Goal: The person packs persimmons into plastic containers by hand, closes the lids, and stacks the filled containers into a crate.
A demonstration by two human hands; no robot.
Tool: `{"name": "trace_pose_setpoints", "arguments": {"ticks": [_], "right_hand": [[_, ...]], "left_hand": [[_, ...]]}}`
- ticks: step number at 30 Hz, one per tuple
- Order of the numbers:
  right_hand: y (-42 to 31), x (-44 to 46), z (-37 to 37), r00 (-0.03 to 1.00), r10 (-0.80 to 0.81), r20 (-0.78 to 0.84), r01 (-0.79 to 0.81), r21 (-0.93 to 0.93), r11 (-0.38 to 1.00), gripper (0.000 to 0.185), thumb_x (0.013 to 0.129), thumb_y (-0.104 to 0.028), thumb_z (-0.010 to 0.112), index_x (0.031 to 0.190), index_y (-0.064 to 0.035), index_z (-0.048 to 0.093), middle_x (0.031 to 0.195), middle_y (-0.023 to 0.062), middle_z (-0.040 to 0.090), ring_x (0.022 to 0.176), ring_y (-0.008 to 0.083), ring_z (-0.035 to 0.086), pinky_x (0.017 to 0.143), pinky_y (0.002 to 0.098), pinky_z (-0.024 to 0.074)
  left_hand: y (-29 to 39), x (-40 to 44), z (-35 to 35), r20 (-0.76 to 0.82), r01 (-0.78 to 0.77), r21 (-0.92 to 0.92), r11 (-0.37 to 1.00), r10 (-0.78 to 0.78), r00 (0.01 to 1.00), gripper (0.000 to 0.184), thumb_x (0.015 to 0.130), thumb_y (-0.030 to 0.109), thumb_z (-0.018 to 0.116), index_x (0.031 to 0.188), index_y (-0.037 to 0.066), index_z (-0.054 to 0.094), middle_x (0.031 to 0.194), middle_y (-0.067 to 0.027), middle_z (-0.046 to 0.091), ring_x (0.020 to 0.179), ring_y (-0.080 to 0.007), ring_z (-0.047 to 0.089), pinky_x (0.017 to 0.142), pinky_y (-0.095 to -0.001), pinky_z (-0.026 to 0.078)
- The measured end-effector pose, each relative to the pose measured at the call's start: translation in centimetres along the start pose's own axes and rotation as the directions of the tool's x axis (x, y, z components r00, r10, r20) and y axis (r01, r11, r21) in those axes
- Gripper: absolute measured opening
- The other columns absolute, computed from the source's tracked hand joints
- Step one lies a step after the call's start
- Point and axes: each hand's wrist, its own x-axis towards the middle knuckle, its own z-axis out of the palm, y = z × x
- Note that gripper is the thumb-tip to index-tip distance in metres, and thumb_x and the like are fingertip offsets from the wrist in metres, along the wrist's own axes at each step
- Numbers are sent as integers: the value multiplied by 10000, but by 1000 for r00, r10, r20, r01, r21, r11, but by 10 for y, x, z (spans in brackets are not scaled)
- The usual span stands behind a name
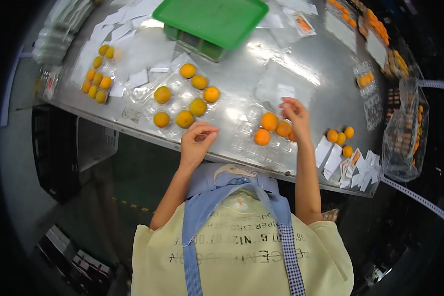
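Observation:
My left hand (196,143) is near the table's front edge, beside a clear plastic tray (175,106) holding several orange-yellow citrus fruits (185,119). Its thumb and fingertips are pinched together; I cannot make out anything between them. My right hand (297,117) hovers at a second clear tray (244,129), with loosely curled fingers apart and no fruit in them. Several brighter orange fruits (270,121) sit in that tray, one partly hidden by my right wrist. A small white paper slip (286,91) lies just beyond my right fingertips.
A green lid (212,19) tops a box at the back. Several fruits (97,79) sit at left, near scattered white papers (116,27). Loose fruits (341,138) and printed cards (352,163) lie at right. Stacked clear trays (61,29) and a plastic-wrapped pack (404,133) flank the metal table (232,74).

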Motion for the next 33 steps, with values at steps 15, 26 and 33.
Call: {"name": "trace_pose_setpoints", "arguments": {"ticks": [15,26,33], "right_hand": [[-43,69,198,885,-257,387,447,-559,698,293,803,-147,646,1064,-20,609,1026,141,640,848,278,639,767,372,502],[-45,106,260,869,-190,457,485,-711,508,467,790,-295,678,1187,-72,573,1158,116,579,1016,303,587,855,394,477],[-56,108,272,914,-131,383,402,-822,403,548,718,-294,732,1176,-40,572,1080,150,591,993,322,591,833,396,484]], "left_hand": [[-31,22,-126,-471,69,-120,990,-119,874,169,851,9,632,1017,34,639,873,-2,630,731,-39,537,637,-178,438],[-33,82,-192,-604,-8,132,991,86,792,205,817,7,622,1018,45,645,955,-35,605,818,-114,555,696,-241,471],[-2,136,-221,-578,-79,329,941,267,771,238,796,22,627,1032,54,640,964,-72,596,817,-180,569,704,-284,481]]}}
